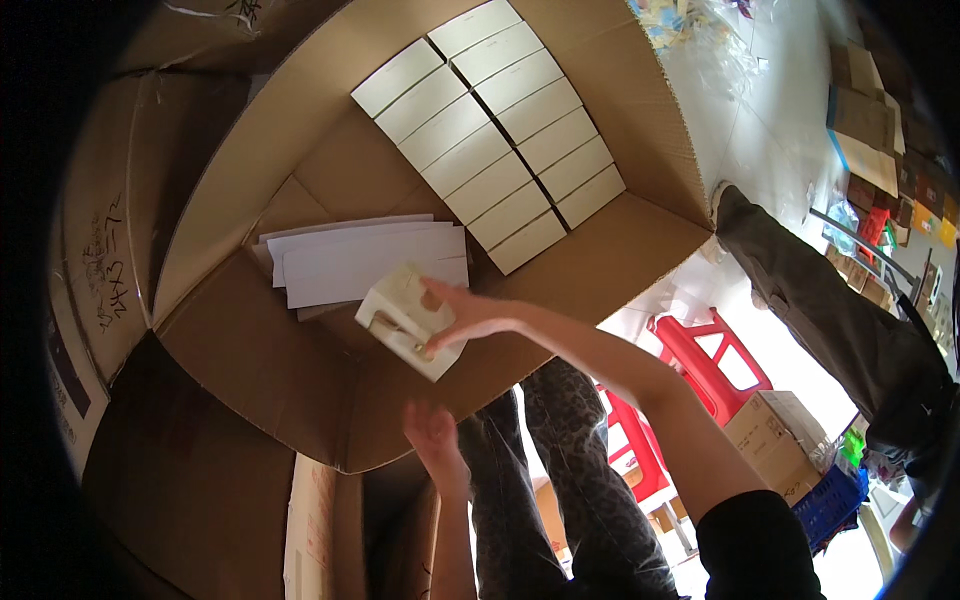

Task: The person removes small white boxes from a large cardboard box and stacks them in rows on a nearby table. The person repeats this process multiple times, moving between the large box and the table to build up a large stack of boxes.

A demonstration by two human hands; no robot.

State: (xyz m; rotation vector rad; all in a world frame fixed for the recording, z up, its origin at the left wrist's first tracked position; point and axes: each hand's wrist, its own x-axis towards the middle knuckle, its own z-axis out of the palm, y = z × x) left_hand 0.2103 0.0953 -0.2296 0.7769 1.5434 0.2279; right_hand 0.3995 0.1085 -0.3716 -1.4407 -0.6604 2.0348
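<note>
Right hand [472, 315] is in a clamped grip, thumb on the body side of its fingers and set apart from them, wrist pretty much straight behind, and the bare right forearm [585, 345] running back to a bent elbow. Left hand [433, 440] sits near those fingers on the body side, not touching them, its own fingers loose, kinda blurry and pointing away from the body, with the left forearm [453, 530] trailing straight back behind them.

Dark handwriting [109, 265] marks the left brown carton [85, 205], and reddish print [318, 530] a paler carton [305, 570] below.
</note>
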